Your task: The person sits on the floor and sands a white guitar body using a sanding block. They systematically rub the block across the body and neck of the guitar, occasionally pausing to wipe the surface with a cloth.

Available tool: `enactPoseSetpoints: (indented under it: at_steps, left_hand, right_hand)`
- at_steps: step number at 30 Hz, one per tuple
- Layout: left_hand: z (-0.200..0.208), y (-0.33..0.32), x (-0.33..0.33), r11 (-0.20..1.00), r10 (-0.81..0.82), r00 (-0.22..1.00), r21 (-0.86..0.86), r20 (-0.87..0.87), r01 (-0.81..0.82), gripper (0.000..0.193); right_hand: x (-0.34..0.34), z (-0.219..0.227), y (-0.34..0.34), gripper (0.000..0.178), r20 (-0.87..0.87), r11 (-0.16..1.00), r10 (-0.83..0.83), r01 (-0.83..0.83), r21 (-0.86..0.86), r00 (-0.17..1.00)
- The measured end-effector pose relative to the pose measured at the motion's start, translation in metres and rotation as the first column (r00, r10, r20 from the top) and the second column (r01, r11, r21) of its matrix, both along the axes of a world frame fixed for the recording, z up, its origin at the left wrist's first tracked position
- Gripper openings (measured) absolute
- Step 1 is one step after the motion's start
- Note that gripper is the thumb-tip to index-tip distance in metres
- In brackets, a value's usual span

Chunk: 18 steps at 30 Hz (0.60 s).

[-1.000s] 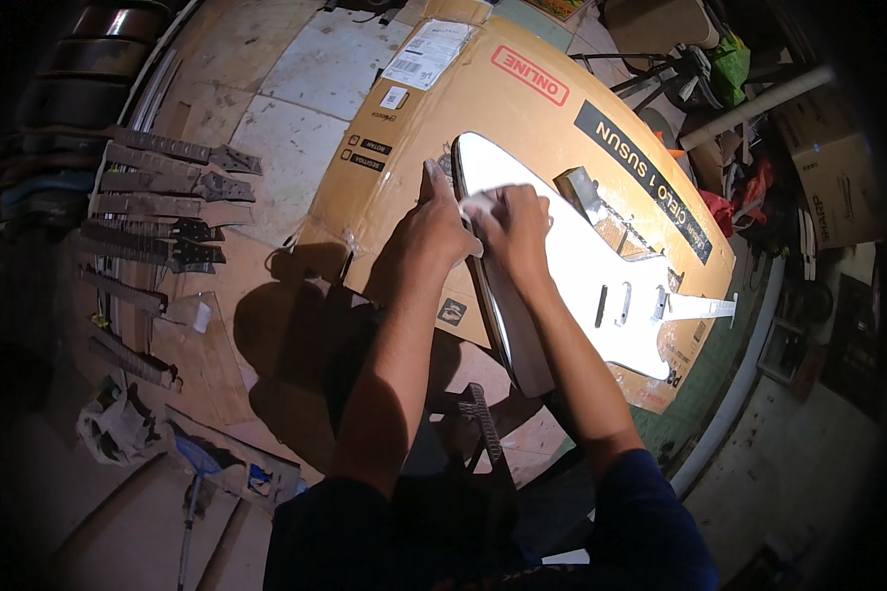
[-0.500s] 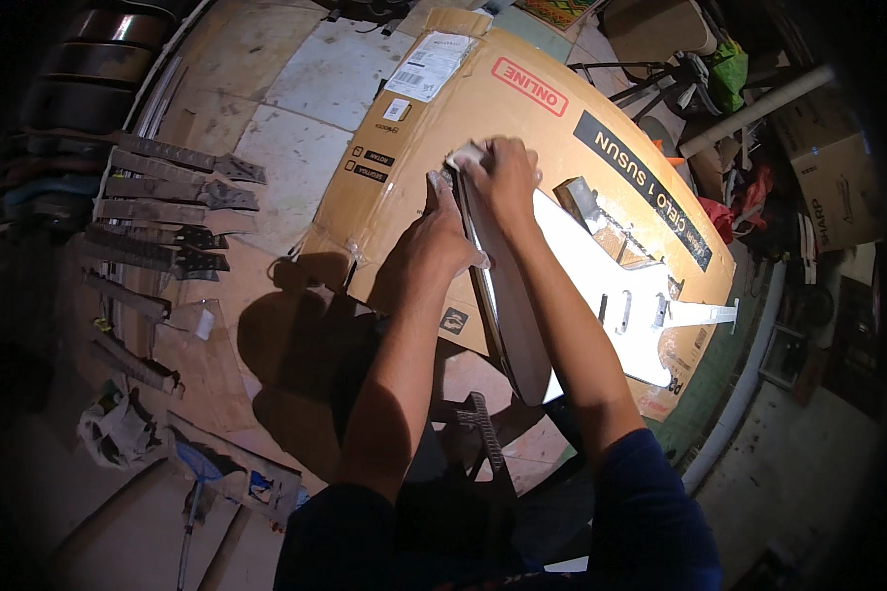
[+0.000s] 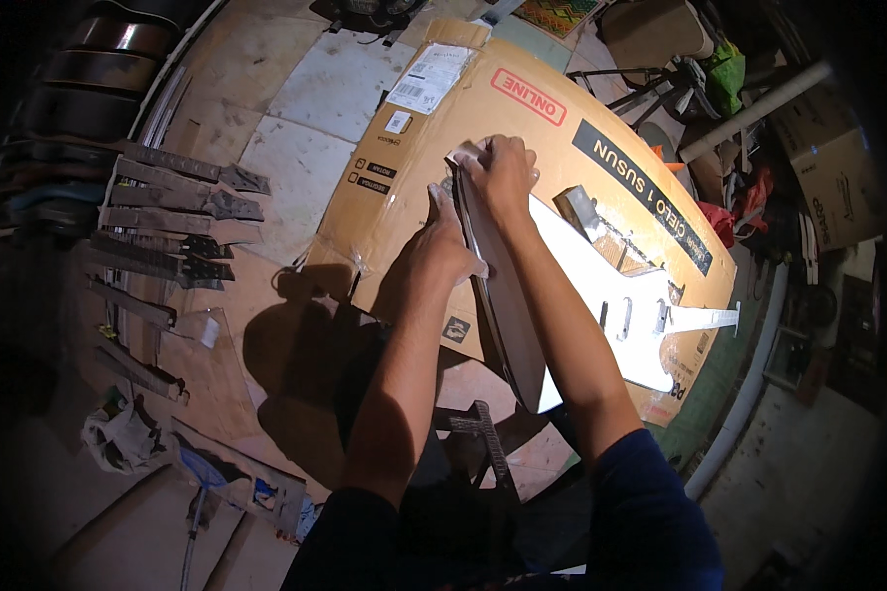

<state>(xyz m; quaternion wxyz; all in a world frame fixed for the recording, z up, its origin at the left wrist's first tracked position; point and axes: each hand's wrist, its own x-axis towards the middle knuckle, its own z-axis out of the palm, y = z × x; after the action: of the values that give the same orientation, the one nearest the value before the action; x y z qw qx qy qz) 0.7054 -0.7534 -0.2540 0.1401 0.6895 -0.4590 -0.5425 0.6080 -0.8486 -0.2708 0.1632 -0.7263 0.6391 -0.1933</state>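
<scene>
A white electric guitar body (image 3: pixel 633 347) with a pale neck rests on a cardboard sheet; its near side is a long shaded band. My left hand (image 3: pixel 445 248) grips the left edge of this body, thumb pressed against the rim and fingers stretched along it toward the far end. Just beyond, my right hand (image 3: pixel 506 177) is closed on a small pale folded piece that looks like sandpaper (image 3: pixel 461 154), held against the far end of the same edge. My right forearm crosses over the body and covers part of it.
Brown cardboard (image 3: pixel 443 128) spreads under the guitar, with a dark block (image 3: pixel 579 210) on it. Several guitar necks (image 3: pixel 182 219) lie in a row at left, below stacked dark guitar bodies (image 3: pixel 89 108). A black stand (image 3: pixel 483 433) is close by my arms. A pole (image 3: pixel 759 113) juts in at right.
The view has shifted slightly, so the surroundings sit a little lower. My right hand and the sandpaper have slid slightly farther along the edge; my left hand keeps its hold.
</scene>
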Motion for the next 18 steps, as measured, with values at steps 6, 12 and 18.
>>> enactPoseSetpoints:
  at_steps: [6,12,18]
  left_hand:
    - [0.000,0.000,0.006,0.999,0.022,0.999,0.035,0.027,-0.023,0.148]
    - [0.000,0.002,0.002,0.999,-0.040,0.999,-0.010,0.014,0.040,0.143]
    - [-0.015,-0.004,0.027,0.968,0.250,0.876,0.127,-0.413,-0.217,0.094]
  right_hand:
    - [-0.016,-0.005,0.045,0.033,0.007,0.988,0.152,-0.152,0.020,0.988]
    - [0.000,0.001,-0.001,0.037,-0.049,0.996,0.078,-0.075,0.057,0.996]
    - [-0.053,0.015,0.078,0.029,0.023,0.978,0.192,-0.193,0.083,0.981]
